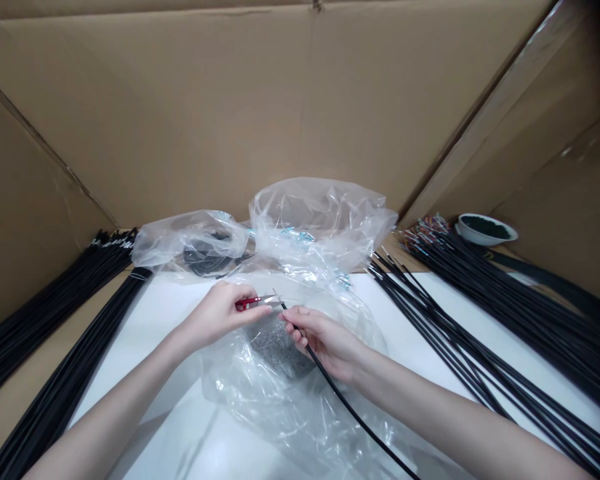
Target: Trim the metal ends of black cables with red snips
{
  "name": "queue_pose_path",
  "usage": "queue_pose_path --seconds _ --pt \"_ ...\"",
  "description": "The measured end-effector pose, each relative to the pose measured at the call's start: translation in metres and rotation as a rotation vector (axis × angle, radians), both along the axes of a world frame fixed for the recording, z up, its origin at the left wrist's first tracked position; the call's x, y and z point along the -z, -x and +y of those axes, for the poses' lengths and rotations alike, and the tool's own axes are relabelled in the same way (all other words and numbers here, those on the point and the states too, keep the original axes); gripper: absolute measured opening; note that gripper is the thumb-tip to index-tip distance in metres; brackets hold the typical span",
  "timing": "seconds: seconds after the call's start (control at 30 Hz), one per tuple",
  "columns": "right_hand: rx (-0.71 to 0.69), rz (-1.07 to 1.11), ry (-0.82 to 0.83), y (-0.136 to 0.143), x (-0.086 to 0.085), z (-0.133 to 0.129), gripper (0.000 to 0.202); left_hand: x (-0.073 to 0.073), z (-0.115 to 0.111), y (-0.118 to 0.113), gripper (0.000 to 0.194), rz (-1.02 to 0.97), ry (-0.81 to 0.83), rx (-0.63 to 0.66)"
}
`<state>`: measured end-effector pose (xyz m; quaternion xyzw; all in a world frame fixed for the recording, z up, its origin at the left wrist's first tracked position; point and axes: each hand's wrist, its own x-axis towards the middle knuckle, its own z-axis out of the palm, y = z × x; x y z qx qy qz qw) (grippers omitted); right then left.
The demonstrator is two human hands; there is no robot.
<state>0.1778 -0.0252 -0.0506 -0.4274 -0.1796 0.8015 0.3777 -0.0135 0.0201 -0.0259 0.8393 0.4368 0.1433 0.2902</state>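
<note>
My left hand (pixel 230 307) is closed around small red-handled scissors (pixel 247 303), whose metal blades point right. Pinched in the fingers of my right hand (pixel 325 337) is a black cable (pixel 347 405), which trails down past the bottom edge. Its thin, pale tip sticks up at the scissor blades; whether the blades touch it I cannot tell. Below both hands lies a clear plastic bag (pixel 260 400) with a grey mass (pixel 280 343) inside, too unclear to name.
Bundles of black cables lie at the left (pixel 80 360) and right (pixel 470 340). More clear plastic bags (pixel 320 207) are heaped behind my hands. A white bowl (pixel 480 235) with dark contents stands at the back right. Cardboard walls (pixel 205 113) enclose the back and sides.
</note>
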Motion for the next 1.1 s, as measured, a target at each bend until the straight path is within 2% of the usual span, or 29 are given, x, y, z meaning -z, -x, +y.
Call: queue_pose_path --seconds 0.3,0.5,0.7,0.83,0.97,1.1 --pt "-0.041 -0.073 -0.097 0.0017 0.0045 -0.0033 0.025 0.0085 -0.0011 -0.0027 0.043 0.033 0.016 0.008" --pt "-0.043 -0.096 -0.143 0.0031 0.004 -0.0042 0.029 0.0089 -0.0013 -0.0036 0.043 -0.008 0.074 0.036" --pt "-0.052 -0.074 -0.16 0.0018 0.0018 -0.0026 0.027 0.0084 -0.0003 -0.003 0.045 -0.082 0.138 0.002" --pt "-0.034 -0.06 -0.114 0.0001 0.0035 0.0012 0.027 0.005 0.003 0.0002 0.043 -0.088 0.09 -0.026" --pt "-0.044 -0.054 -0.083 -0.0002 0.0069 0.0018 0.028 0.0012 0.0022 0.0002 0.04 -0.051 -0.005 0.021" --pt "-0.036 -0.085 -0.127 0.0015 0.0097 -0.0001 0.028 0.0034 -0.0004 -0.0024 0.039 -0.008 -0.064 0.045"
